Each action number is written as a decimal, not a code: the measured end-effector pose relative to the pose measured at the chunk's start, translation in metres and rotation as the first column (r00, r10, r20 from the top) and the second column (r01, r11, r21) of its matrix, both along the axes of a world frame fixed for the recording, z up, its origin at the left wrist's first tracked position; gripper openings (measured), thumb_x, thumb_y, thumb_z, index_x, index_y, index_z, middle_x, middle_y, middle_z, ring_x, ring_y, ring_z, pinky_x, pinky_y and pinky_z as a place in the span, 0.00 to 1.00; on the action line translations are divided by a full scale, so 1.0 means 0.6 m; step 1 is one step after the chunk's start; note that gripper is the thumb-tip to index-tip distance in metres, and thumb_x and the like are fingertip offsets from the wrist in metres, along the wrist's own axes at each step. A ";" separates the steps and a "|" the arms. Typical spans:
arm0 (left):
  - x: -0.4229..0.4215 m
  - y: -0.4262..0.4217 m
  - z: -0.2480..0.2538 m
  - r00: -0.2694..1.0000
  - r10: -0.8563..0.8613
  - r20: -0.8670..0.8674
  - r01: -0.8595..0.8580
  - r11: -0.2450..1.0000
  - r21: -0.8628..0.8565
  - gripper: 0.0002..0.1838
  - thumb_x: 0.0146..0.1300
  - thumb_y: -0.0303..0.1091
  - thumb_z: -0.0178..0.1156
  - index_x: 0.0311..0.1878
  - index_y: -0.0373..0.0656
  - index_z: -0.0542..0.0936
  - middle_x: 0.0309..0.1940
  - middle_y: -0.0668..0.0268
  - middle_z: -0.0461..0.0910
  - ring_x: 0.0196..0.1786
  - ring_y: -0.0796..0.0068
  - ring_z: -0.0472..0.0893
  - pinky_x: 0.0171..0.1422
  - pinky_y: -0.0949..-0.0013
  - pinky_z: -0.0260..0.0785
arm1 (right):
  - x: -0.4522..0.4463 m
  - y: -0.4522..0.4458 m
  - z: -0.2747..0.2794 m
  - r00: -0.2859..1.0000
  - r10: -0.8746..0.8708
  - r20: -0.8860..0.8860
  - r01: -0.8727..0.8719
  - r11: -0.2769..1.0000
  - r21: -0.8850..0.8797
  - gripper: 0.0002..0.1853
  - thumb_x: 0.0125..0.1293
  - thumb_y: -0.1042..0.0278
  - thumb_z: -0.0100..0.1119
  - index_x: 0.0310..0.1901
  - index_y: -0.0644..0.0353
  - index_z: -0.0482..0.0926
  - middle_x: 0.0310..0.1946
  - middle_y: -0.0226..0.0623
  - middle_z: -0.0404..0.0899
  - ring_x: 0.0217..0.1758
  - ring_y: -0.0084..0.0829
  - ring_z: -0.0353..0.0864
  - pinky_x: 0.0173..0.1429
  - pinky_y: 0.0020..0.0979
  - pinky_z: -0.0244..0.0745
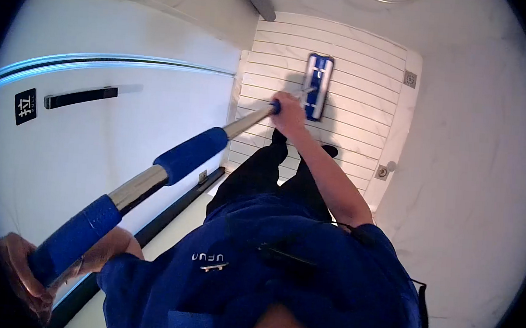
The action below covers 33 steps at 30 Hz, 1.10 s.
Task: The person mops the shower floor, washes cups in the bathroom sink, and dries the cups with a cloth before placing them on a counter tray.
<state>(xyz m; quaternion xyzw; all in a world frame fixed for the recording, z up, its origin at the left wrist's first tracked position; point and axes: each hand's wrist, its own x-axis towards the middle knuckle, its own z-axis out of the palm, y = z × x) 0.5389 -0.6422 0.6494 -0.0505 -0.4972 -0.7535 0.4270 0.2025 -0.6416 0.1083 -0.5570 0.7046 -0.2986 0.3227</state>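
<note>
A long mop pole with blue foam grips [190,156] runs diagonally from the lower left to the middle of the view. Around the blue end of the pole, my left hand [24,269] is wrapped at the lower left edge. Farther down the pole, my right hand [289,115] grips it near a blue collar. Just beyond that hand, the flat blue and silver mop head [319,87] lies on the white slatted floor [359,97]. My right hand partly hides the joint between pole and head.
At left is a white door or panel with a black handle [81,98] and a pull sign [26,106]. Two square drains [410,80] sit along the floor's right edge. A grey cylinder [259,2] stands at the far corner. My feet are just behind the mop head.
</note>
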 end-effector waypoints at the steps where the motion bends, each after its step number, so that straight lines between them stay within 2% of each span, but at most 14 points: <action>1: -0.034 0.007 -0.023 0.987 -0.164 0.005 0.163 0.976 -0.145 0.11 0.51 0.39 0.64 0.27 0.43 0.74 0.13 0.72 0.71 0.14 0.86 0.69 0.21 0.80 0.65 | 0.013 0.011 0.009 0.999 0.022 0.048 -0.025 0.998 0.064 0.13 0.45 0.68 0.65 0.34 0.51 0.73 0.36 0.35 0.77 0.44 0.40 0.77 0.46 0.38 0.73; 5: -0.225 -0.014 -0.159 0.907 0.071 -0.414 -0.221 0.919 -0.327 0.16 0.60 0.47 0.58 0.45 0.48 0.74 0.18 0.79 0.67 0.21 0.84 0.68 0.30 0.72 0.67 | 0.127 -0.064 -0.054 0.984 0.140 0.115 -0.134 0.989 -0.054 0.09 0.48 0.64 0.63 0.32 0.50 0.74 0.32 0.32 0.77 0.39 0.39 0.78 0.39 0.39 0.73; 6: -0.190 -0.002 -0.132 0.929 0.371 0.012 -0.331 0.844 -0.422 0.15 0.62 0.46 0.56 0.45 0.48 0.73 0.18 0.78 0.67 0.22 0.83 0.68 0.31 0.72 0.67 | 0.148 -0.081 -0.061 0.977 0.161 0.140 -0.156 0.987 -0.046 0.09 0.48 0.62 0.63 0.31 0.50 0.74 0.30 0.32 0.77 0.38 0.38 0.78 0.38 0.39 0.73; 7: -0.155 0.011 -0.106 0.718 0.563 0.409 -0.242 0.753 -0.612 0.13 0.63 0.45 0.54 0.45 0.47 0.72 0.18 0.78 0.67 0.23 0.83 0.69 0.31 0.71 0.67 | 0.169 -0.092 -0.074 0.978 0.168 0.122 -0.155 0.982 -0.109 0.10 0.48 0.61 0.64 0.32 0.49 0.74 0.31 0.32 0.77 0.38 0.38 0.79 0.37 0.40 0.73; 10: -0.155 0.010 -0.136 0.676 0.602 0.425 -0.302 0.752 -0.586 0.06 0.61 0.39 0.54 0.32 0.50 0.71 0.15 0.79 0.64 0.23 0.83 0.68 0.30 0.72 0.65 | 0.168 -0.102 -0.056 0.947 0.318 0.047 -0.322 0.937 0.136 0.12 0.50 0.57 0.64 0.36 0.45 0.75 0.37 0.29 0.77 0.46 0.36 0.77 0.44 0.45 0.73; 12: -0.111 0.032 -0.152 0.289 0.954 0.081 -0.798 0.287 -0.530 0.13 0.35 0.41 0.73 0.10 0.62 0.75 0.12 0.82 0.74 0.17 0.91 0.69 0.30 0.83 0.57 | 0.168 -0.089 -0.051 0.966 0.260 0.012 -0.257 0.947 0.195 0.14 0.50 0.55 0.64 0.38 0.44 0.76 0.39 0.29 0.78 0.50 0.35 0.76 0.46 0.45 0.72; 15: 0.038 0.013 -0.131 0.820 0.565 0.088 -0.567 0.824 -0.004 0.14 0.30 0.41 0.76 0.17 0.61 0.77 0.13 0.84 0.74 0.20 0.90 0.70 0.37 0.78 0.58 | 0.130 -0.049 -0.045 0.985 0.166 0.053 -0.173 0.964 0.203 0.13 0.50 0.57 0.63 0.40 0.44 0.77 0.42 0.30 0.78 0.49 0.37 0.77 0.48 0.41 0.73; 18: -0.023 -0.012 -0.227 0.824 0.562 -0.070 -0.549 0.823 0.145 0.15 0.38 0.33 0.73 0.22 0.51 0.73 0.12 0.78 0.70 0.15 0.90 0.69 0.25 0.88 0.58 | 0.045 0.039 -0.106 0.996 0.083 -0.014 -0.082 0.995 0.057 0.19 0.41 0.74 0.66 0.39 0.51 0.78 0.40 0.36 0.79 0.47 0.39 0.78 0.49 0.37 0.74; 20: -0.041 -0.033 -0.297 0.844 0.533 -0.061 -0.522 0.842 0.140 0.14 0.43 0.31 0.71 0.27 0.47 0.73 0.14 0.75 0.70 0.16 0.86 0.70 0.23 0.87 0.60 | -0.017 0.120 -0.175 0.987 -0.103 -0.123 0.067 0.961 -0.268 0.19 0.38 0.71 0.68 0.37 0.52 0.76 0.35 0.37 0.78 0.41 0.41 0.77 0.48 0.38 0.73; 21: -0.056 -0.046 -0.339 0.911 0.404 0.079 -0.411 0.906 0.104 0.13 0.44 0.31 0.71 0.28 0.47 0.74 0.16 0.73 0.71 0.17 0.83 0.71 0.24 0.83 0.62 | -0.062 0.150 -0.182 0.984 -0.052 -0.170 0.072 0.991 0.111 0.19 0.41 0.70 0.67 0.39 0.54 0.76 0.36 0.39 0.78 0.42 0.43 0.77 0.49 0.38 0.73; 23: -0.108 -0.061 -0.412 0.945 0.193 0.266 -0.216 0.975 0.058 0.11 0.47 0.31 0.69 0.31 0.46 0.75 0.18 0.70 0.73 0.20 0.77 0.74 0.25 0.75 0.65 | -0.130 0.189 -0.183 0.951 -0.048 -0.307 0.168 0.911 0.378 0.17 0.45 0.69 0.64 0.41 0.51 0.76 0.40 0.38 0.78 0.44 0.44 0.77 0.47 0.39 0.74; 26: -0.226 -0.058 -0.466 0.992 0.074 0.101 -0.075 0.997 0.004 0.11 0.59 0.30 0.56 0.21 0.39 0.77 0.17 0.65 0.76 0.17 0.76 0.71 0.22 0.71 0.64 | -0.215 0.247 -0.178 0.929 -0.063 -0.364 0.239 0.852 0.465 0.16 0.48 0.63 0.66 0.41 0.48 0.76 0.38 0.36 0.80 0.42 0.42 0.79 0.45 0.39 0.74; 28: -0.248 -0.051 -0.449 0.999 -0.029 0.042 0.030 1.000 -0.002 0.14 0.62 0.31 0.51 0.23 0.36 0.79 0.17 0.62 0.76 0.20 0.72 0.73 0.24 0.69 0.65 | -0.240 0.270 -0.160 0.933 -0.073 -0.352 0.220 0.890 0.400 0.21 0.46 0.48 0.70 0.40 0.44 0.76 0.36 0.37 0.80 0.40 0.43 0.80 0.42 0.38 0.74; 33: -0.184 -0.065 -0.335 0.964 -0.226 0.139 0.235 0.970 -0.056 0.16 0.62 0.32 0.49 0.24 0.32 0.80 0.16 0.61 0.74 0.18 0.70 0.73 0.23 0.69 0.65 | -0.182 0.236 -0.104 0.933 -0.137 -0.332 0.215 0.953 0.213 0.21 0.43 0.53 0.73 0.37 0.52 0.77 0.34 0.39 0.80 0.38 0.42 0.80 0.42 0.36 0.74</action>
